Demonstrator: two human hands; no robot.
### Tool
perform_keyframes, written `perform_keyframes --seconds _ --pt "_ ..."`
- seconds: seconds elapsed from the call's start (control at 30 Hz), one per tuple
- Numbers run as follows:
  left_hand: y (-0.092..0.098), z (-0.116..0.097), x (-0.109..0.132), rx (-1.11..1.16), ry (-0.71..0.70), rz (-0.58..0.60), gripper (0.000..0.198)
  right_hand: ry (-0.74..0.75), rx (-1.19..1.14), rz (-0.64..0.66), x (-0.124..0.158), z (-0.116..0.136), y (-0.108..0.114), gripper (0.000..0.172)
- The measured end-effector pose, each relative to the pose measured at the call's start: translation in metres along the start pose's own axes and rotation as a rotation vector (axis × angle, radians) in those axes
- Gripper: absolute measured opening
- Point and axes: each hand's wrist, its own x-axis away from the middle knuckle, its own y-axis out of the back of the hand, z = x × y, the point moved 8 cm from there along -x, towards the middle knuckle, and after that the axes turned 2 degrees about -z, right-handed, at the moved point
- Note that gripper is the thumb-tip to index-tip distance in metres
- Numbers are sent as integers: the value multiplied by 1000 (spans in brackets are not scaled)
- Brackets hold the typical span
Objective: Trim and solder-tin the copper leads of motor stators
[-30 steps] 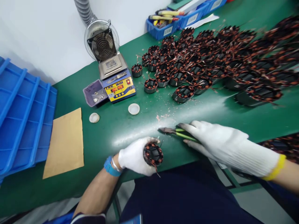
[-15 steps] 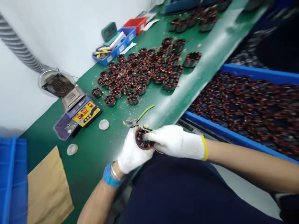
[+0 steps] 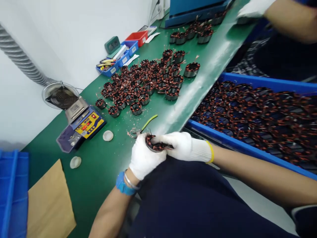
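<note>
My left hand (image 3: 142, 158), in a white glove, is closed around a round stator with copper windings (image 3: 154, 145) at the near edge of the green bench (image 3: 104, 165). My right hand (image 3: 182, 145), also gloved, pinches the same stator from the right side. Green-handled cutters (image 3: 146, 125) lie on the bench just behind my hands, beside copper wire scraps. A large group of similar stators (image 3: 146, 82) stands further back on the bench.
A yellow-and-blue solder pot unit (image 3: 85, 125) with a fume duct (image 3: 59, 96) sits at left, two white caps near it. A blue crate full of stators (image 3: 260, 115) lies at right. Another person's gloved hand (image 3: 250, 10) works at the top right. Blue bins stand at the back.
My right hand left the cutters on the bench and came onto the stator held in my left hand. The view swung right, showing the crate and the other person.
</note>
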Motion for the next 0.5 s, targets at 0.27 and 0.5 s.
perform_keyframes --seconds 0.27,0.5 --pt "29 31 22 629 392 50 44 26 291 52 -63 -35 8 116" --pt "70 78 54 966 424 -290 62 106 494 277 -71 -57 -8 72"
